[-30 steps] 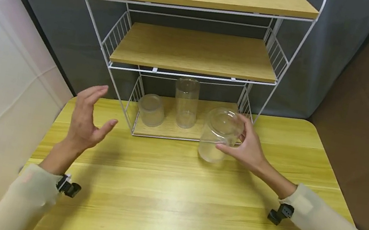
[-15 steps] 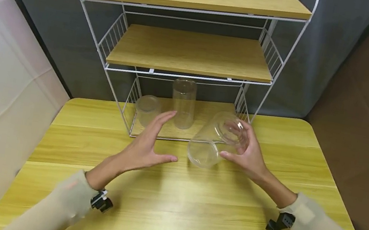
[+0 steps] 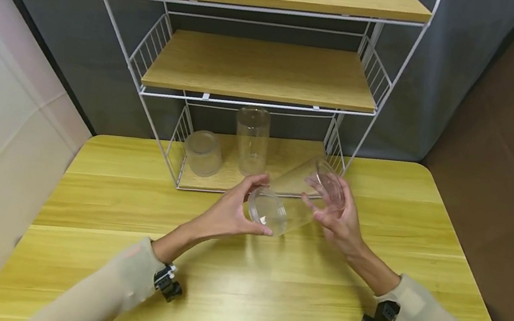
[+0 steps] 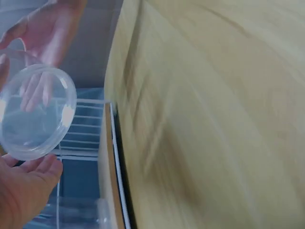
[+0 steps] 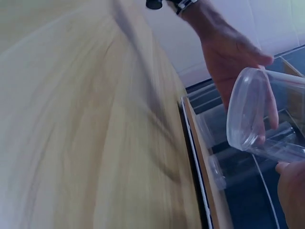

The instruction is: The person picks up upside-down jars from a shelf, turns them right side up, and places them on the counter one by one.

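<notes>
Colourless jar (image 3: 294,203) is held tilted above the surface (image 3: 238,309), not yet set down; handling looks midway. Left grip (image 3: 231,211) is curled round its left, near end; right grip (image 3: 342,222) holds its right, far end. Farther off, short jar (image 3: 203,156) and tall jar (image 3: 251,143) already stand on bottom shelf (image 3: 286,149).

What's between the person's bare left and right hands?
A transparent cylindrical jar, tilted, spans the stretch from left hand to right hand; shows in the head view.
</notes>
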{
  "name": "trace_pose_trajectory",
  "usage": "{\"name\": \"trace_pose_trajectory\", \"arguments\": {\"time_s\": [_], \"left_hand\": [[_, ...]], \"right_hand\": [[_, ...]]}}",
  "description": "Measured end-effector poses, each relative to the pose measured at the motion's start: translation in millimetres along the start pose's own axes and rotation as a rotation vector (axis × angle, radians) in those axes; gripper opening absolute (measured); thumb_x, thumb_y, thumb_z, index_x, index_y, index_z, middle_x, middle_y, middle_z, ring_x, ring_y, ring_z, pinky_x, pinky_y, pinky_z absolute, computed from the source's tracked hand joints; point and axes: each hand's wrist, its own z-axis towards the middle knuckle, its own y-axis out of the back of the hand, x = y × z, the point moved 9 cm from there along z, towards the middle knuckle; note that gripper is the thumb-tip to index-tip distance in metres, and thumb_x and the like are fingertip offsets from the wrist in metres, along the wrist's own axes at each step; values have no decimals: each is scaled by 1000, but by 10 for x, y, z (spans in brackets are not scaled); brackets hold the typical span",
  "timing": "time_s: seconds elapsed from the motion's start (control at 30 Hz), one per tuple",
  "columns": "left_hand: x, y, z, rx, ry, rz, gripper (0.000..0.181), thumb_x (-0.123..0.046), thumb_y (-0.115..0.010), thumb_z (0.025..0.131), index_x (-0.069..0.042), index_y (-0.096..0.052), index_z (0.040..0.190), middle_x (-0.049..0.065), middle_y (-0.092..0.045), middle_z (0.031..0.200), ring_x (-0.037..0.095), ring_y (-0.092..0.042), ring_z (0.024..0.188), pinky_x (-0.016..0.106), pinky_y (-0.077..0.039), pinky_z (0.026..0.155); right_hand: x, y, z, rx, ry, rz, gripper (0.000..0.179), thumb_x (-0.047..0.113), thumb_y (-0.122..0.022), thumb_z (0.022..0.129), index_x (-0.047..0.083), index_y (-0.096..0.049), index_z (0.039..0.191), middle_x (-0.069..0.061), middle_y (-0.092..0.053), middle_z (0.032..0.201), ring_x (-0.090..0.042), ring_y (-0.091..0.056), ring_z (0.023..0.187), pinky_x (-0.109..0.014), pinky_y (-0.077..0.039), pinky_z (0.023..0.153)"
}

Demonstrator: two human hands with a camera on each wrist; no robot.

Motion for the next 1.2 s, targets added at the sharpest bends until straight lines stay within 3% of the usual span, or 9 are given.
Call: {"name": "trace_pose_trajectory", "arguments": {"time_s": [0.17, 0.33, 0.43, 0.57, 0.67, 0.77, 0.87, 0.97, 1.2], "left_hand": [[15, -17, 12, -40, 35, -30, 99, -39, -90, 65, -16, -37, 145, -1, -53, 140, 17, -56, 120, 35, -48, 101], [3, 55, 20, -79, 41, -64, 93, -36, -91, 65, -15, -44, 141, 0, -56, 135, 23, -60, 109, 38, -56, 86], [-28, 112, 31, -89, 31, -65, 93, -36, -91, 64, -13, -44, 141, 1, -56, 134, 21, -60, 107, 37, -57, 85], [-60, 168, 42, -73, 8, -26, 96, -37, -91, 64, -10, -43, 143, 8, -54, 138, 23, -59, 112, 36, -52, 96], [-57, 204, 36, -61, 4, 53, 97, -40, -90, 64, -11, -42, 143, 10, -53, 139, 26, -56, 118, 39, -49, 100], [-60, 215, 38, -43, -8, 161, 99, -44, -89, 64, -10, -42, 144, 8, -52, 141, 27, -52, 125, 43, -46, 104], [-83, 198, 56, -16, -35, 287, 100, -49, -87, 64, -9, -42, 144, 7, -50, 142, 26, -48, 128, 45, -42, 107], [-142, 168, 98, 6, -71, 378, 101, -51, -87, 63, -9, -43, 143, 8, -50, 142, 27, -46, 130, 46, -41, 108], [-353, 74, 245, 50, -129, 488, 100, -45, -90, 60, -9, -44, 141, 13, -52, 136, 32, -46, 128, 49, -43, 105]], "right_hand": [[-45, 10, -12, -10, -26, 83, 90, -4, -70, 83, -3, -10, 150, -21, -32, 151, -35, -30, 141, -59, -22, 112], [-65, 34, -7, 27, -71, 54, 83, -9, -66, 84, 1, -17, 151, -24, -29, 152, -37, -26, 143, -58, -24, 112], [-59, 107, -18, 11, -93, 12, 82, -9, -68, 83, 1, -21, 149, -17, -35, 150, -29, -31, 142, -52, -29, 112], [4, 220, -4, 12, -98, -102, 94, -6, -77, 77, -2, -18, 150, -15, -34, 151, -25, -33, 141, -40, -32, 114], [78, 252, 47, 95, -75, -310, 103, -11, -80, 70, -7, -16, 151, -23, -25, 155, -29, -27, 144, -38, -29, 116], [159, 233, 98, 224, -5, -654, 109, -11, -85, 63, -6, -21, 151, -23, -23, 157, -32, -26, 144, -39, -29, 116], [215, 153, 128, 359, 108, -1049, 112, 9, -93, 60, -1, -28, 151, -18, -30, 156, -33, -29, 143, -40, -27, 118], [226, 49, 138, 471, 187, -1342, 117, 34, -94, 57, 3, -32, 151, -14, -35, 154, -30, -34, 140, -39, -28, 118], [150, -127, 140, 629, 185, -1578, 113, 55, -86, 63, 0, -36, 148, -17, -45, 146, -33, -43, 134, -50, -37, 111]]}}
